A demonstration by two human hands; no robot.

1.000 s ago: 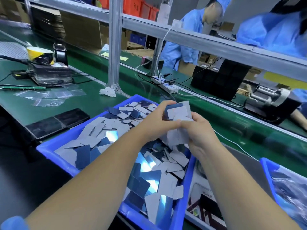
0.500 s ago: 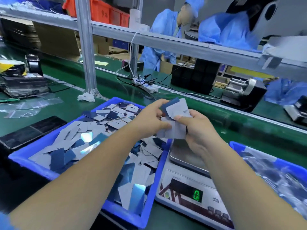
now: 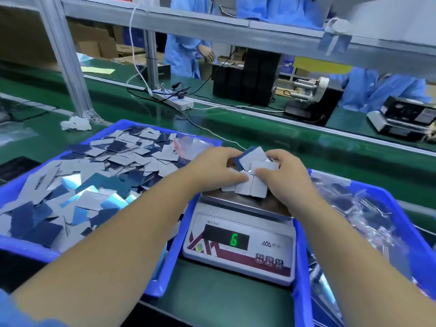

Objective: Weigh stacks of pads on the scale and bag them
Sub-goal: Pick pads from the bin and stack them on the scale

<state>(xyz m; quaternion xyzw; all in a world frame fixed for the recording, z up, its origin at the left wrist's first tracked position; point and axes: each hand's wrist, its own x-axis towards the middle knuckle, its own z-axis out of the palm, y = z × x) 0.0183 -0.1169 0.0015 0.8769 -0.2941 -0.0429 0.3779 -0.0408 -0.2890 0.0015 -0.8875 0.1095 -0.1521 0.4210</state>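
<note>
Gripping a loose stack of grey and blue rectangular pads [image 3: 251, 182] with curled fingers, the left hand [image 3: 212, 171] and right hand [image 3: 285, 178] hold it against the steel platform of the white digital scale [image 3: 238, 246], its display reading 6.

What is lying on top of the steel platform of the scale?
A bunch of grey and blue square pads rests on the white digital scale, held by left hand and right hand. Hands hide the rest.

A single head-worn wide-angle view looks forward and down from close above the scale [image 3: 240, 241], which sits low at frame centre. Forearms enter from the bottom edge; the green bench [image 3: 306, 147] and shelf rail [image 3: 212, 27] fill the upper frame.
</note>
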